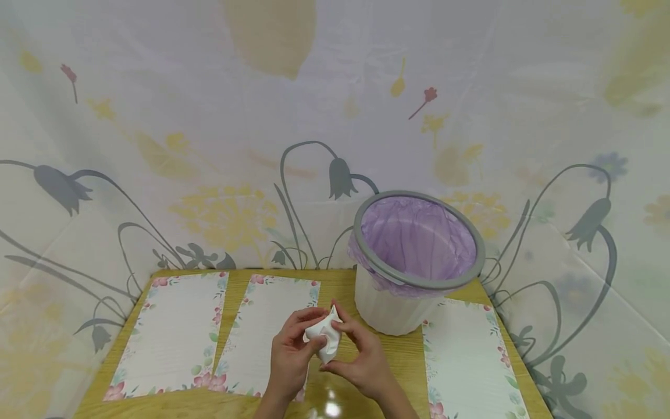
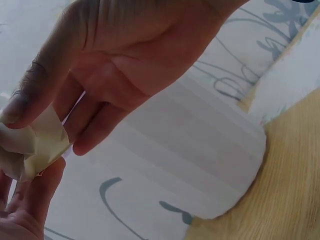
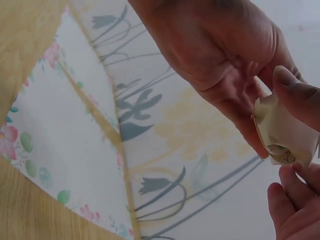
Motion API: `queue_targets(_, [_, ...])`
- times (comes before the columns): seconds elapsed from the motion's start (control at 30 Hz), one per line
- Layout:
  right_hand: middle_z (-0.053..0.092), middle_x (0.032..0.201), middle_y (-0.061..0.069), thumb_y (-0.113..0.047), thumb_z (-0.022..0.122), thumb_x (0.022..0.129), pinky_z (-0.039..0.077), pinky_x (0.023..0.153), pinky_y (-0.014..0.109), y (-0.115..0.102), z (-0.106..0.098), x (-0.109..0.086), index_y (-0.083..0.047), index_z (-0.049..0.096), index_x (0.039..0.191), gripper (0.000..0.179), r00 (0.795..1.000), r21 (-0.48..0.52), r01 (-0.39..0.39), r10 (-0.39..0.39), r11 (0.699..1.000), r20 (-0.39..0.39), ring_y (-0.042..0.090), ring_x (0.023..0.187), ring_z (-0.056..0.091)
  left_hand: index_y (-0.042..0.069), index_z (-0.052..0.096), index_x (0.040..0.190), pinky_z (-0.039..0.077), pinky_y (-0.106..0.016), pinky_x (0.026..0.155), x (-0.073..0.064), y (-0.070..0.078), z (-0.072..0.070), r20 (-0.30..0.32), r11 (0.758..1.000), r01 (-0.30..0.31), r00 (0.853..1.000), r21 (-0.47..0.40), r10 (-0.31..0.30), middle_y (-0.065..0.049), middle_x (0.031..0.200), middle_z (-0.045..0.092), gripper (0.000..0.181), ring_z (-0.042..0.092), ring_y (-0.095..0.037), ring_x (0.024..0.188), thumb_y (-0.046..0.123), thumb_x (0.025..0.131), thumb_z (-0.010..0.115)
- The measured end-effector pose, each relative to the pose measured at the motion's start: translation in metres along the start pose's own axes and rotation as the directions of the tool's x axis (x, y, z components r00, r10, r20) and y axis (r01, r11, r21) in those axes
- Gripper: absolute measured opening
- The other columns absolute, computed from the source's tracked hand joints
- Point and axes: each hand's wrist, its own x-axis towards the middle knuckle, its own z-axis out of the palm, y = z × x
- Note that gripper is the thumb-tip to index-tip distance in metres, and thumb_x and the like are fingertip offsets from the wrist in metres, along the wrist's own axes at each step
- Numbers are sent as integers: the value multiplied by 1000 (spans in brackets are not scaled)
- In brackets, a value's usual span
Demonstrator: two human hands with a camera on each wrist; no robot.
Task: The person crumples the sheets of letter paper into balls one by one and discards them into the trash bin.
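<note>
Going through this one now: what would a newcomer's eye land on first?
Probably the large white bin with its purple liner, standing on the table toward the back. Next, the crumpled white paper in front of it, held between the left hand and right hand. Then the three flower-edged sheets lying on the table, two left of the bin and one to its right.

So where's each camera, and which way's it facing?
Head: on the head, facing forward and down at left hand, right hand, crumpled paper and bin.
Left wrist: on that wrist, facing rightward at the bin; both hands show, the right larger.
Right wrist: on that wrist, facing leftward at two floral sheets; both hands show, the left larger.
Wrist views share the crumpled paper.
</note>
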Motion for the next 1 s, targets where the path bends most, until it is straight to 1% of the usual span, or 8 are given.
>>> queue_targets(0.1, [38,148,32,11,85,68,45,104,35,-1,1,0,0,57,129,68,1000,30,2,-2,1000,-15,29,135,46,-15,65,113,56,-30,87,0,0,2,-17,1000,-7,1000,-19,7,-18,113,53,26,59,-22,112,-8,88,68])
queue_targets(0.2, [39,146,34,17,83,67,49,98,36,-1,1,1,4,59,128,67,999,57,32,-29,998,-45,29,132,49,-18,63,113,55,-26,83,0,0,4,-31,998,-56,998,-32,55,-8,104,55,27,58,-17,104,-9,88,68])
queue_targets(0.27, [41,144,35,20,82,65,52,94,37,-1,2,2,8,60,127,67,996,65,59,-54,996,-67,29,131,50,-16,63,114,55,-23,81,0,-1,5,-34,993,-114,993,-27,113,-6,102,58,27,59,-15,100,-10,88,67])
queue_targets(0.37, [44,139,36,23,82,62,54,88,38,0,2,3,12,61,125,67,990,55,101,-95,993,-100,29,128,52,-11,65,113,55,-24,81,2,-3,7,-32,978,-206,978,-29,205,-8,102,60,26,60,-17,99,-12,87,66])
queue_targets(0.47, [48,137,34,23,83,61,55,84,37,2,3,3,11,63,123,66,985,30,115,-110,993,-134,29,124,55,-8,67,110,55,-27,84,2,-5,8,-34,965,-257,966,-45,256,-11,103,61,26,62,-20,101,-14,85,67])
queue_targets(0.73, [60,128,21,23,81,64,56,80,32,0,5,4,8,71,108,48,971,-27,71,-75,997,-228,26,115,61,-11,66,101,56,-30,85,2,-8,13,-69,955,-293,954,-34,290,-15,101,61,22,63,-21,101,-21,81,67])
queue_targets(0.9, [62,119,29,21,80,66,57,76,34,-5,7,4,7,73,101,38,961,-20,3,-9,1000,-275,22,110,65,-13,64,94,56,-29,85,2,-9,16,-91,948,-317,945,-30,313,-18,94,58,19,63,-20,101,-23,78,68])
queue_targets(1.0, [62,115,33,21,80,67,57,73,35,-7,8,4,10,73,99,35,955,-2,-32,30,999,-296,21,107,67,-13,64,95,57,-29,83,2,-9,16,-71,951,-309,949,-23,307,-21,95,57,20,63,-20,102,-24,79,67])
